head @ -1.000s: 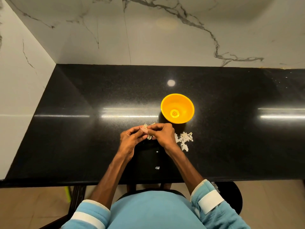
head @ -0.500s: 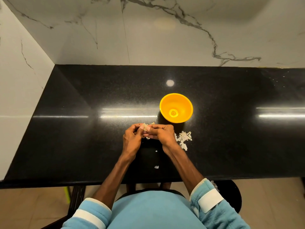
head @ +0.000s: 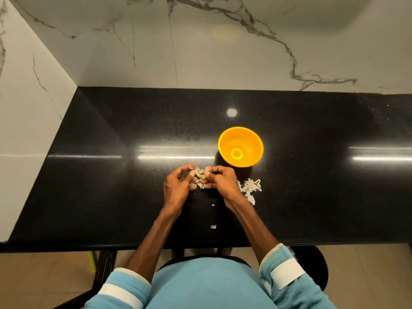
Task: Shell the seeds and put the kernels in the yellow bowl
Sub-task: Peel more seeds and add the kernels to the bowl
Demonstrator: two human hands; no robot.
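The yellow bowl stands on the black counter, just beyond and to the right of my hands. A small heap of pale seeds lies between my fingertips. My left hand hovers at the heap's left side, its fingers curled and the thumb tip by the seeds. I cannot tell whether it holds a piece. My right hand is at the heap's right side, and its thumb and curled fingers pinch a small pale seed piece. The bowl's bottom shows only a small round mark.
A scatter of pale shell pieces lies right of my right wrist. Two stray bits sit nearer the counter's front edge. Marble walls close the back and left sides. A dark stool is under me.
My hands were pressed together on one seed. Now they have drawn a little apart, uncovering the seed heap between them. The bowl has stayed put.
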